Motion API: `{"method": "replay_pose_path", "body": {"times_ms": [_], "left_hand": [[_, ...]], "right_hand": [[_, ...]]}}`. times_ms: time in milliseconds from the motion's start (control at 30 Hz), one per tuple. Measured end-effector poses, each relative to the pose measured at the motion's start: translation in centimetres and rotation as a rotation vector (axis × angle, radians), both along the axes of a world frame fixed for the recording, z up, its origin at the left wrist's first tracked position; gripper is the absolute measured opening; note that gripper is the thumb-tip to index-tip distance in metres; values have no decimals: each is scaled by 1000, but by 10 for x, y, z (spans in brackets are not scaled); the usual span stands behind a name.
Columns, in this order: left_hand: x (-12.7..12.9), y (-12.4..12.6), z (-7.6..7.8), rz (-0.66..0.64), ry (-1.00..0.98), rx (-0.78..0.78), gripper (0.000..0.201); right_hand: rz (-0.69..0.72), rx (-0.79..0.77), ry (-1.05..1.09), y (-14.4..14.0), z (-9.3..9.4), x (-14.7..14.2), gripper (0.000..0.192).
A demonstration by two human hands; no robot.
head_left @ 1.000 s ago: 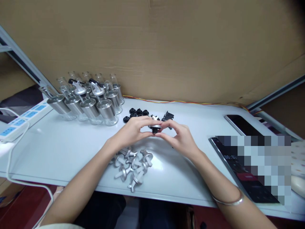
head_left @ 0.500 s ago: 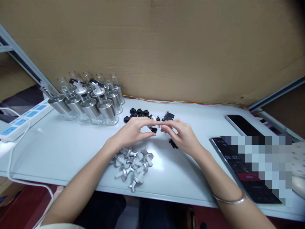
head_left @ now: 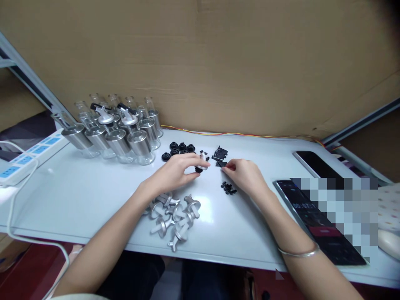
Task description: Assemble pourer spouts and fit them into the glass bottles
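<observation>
My left hand (head_left: 179, 171) is closed around a silver pour spout (head_left: 203, 163) with a black ribbed stopper beneath it, held just above the table. My right hand (head_left: 245, 175) pinches a small black lever piece (head_left: 221, 164) at the near end of a pile of black lever pieces (head_left: 221, 152). Black stoppers (head_left: 174, 146) stand in a cluster behind my left hand, which partly hides them. Small black caps (head_left: 228, 188) lie below my right hand. Loose silver pour spouts (head_left: 179, 212) with white tubes are heaped near the front edge.
Several glass bottles with steel sleeves (head_left: 117, 141) stand at the left, two with spouts fitted. A power strip (head_left: 31, 156) with a white cable lies at the far left. Two phones, one black-screened (head_left: 315, 166) and one showing a timer (head_left: 308, 216), lie at the right.
My right hand has left the spout and moved right and slightly down to the black lever pieces. My left hand still holds the spout, with little movement.
</observation>
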State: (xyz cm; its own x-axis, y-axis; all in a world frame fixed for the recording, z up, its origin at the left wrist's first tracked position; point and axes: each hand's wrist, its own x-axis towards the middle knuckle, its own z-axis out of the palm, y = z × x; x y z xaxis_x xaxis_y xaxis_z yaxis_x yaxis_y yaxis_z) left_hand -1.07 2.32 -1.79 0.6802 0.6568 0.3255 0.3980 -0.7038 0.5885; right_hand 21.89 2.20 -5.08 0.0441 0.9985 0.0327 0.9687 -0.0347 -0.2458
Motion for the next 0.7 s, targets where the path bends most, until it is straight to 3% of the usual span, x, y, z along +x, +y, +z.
{"method": "replay_pose_path", "body": {"times_ms": [233,367,467,700], "left_hand": [[0,-1,0,8,-11,-45,28],[0,-4,1,78,7,-185,60],[0,-5,0,114,17,-240,81],[0,-3,-3,109,73,-239,84]], "right_hand": [[-37,58,29,2,0,2,12],[-26,304,418,0,5,0,14],[60,438,717,-5,6,-6,17],[285,344,948,-15,4,-22,13]]}}
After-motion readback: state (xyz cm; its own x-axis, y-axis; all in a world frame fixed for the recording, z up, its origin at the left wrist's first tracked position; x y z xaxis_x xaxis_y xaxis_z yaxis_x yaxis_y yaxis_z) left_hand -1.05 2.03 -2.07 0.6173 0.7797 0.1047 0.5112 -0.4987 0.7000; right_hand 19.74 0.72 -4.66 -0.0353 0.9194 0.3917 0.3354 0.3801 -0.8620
